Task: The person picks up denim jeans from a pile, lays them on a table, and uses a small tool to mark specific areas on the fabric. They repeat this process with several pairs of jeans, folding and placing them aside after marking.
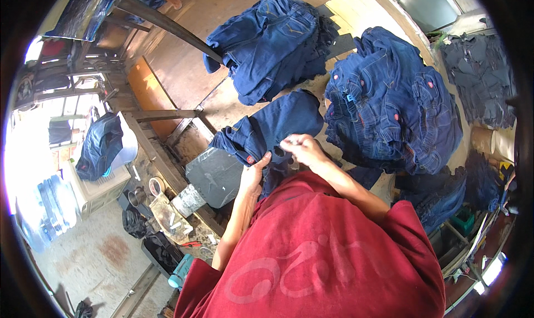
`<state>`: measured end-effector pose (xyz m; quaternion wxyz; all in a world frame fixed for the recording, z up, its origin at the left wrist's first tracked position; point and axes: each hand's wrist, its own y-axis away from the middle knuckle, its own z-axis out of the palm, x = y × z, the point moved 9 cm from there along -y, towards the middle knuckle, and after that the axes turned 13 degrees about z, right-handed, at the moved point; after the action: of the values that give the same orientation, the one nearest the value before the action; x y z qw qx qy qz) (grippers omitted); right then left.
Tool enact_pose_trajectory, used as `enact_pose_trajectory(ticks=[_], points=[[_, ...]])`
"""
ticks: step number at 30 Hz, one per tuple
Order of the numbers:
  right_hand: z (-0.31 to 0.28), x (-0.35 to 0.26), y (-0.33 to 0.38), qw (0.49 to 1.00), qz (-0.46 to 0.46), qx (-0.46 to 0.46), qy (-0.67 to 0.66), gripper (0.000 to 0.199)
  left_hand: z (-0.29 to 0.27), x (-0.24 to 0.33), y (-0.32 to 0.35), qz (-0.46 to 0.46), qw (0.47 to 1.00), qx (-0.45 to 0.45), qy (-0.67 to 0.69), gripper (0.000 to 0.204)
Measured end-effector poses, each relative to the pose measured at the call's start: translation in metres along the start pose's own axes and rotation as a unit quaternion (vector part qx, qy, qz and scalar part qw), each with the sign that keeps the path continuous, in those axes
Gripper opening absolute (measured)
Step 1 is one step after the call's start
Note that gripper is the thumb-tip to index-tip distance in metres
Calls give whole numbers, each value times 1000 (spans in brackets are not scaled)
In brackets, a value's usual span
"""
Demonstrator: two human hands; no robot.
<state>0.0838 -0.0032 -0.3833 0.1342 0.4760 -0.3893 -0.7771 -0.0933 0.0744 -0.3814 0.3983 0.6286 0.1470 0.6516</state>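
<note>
A dark blue denim garment lies spread in front of me, with a small red patch near its left lower edge. My left hand grips that edge by the patch, thumb on top. Just to the right, my right hand is closed in a pinch over the cloth. A small dark spot shows at its fingertips; whether that is a tool or part of the garment I cannot tell. More denim hangs below both hands, partly hidden by my red shirt.
One heap of denim garments lies beyond my hands, a larger heap to the right. A dark flat panel is left of my forearm. A tape roll sits on the cluttered bench. At the far right lie dark cloth pieces.
</note>
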Motion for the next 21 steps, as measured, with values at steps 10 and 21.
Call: enact_pose_trajectory(ticks=[10,21], points=[[-36,6,6,981,-4,161,105,49,7,-16,3,-59,986,-65,142,34],[-46,-2,18,925,-47,231,300,33,36,0,1,62,997,-33,10,17]])
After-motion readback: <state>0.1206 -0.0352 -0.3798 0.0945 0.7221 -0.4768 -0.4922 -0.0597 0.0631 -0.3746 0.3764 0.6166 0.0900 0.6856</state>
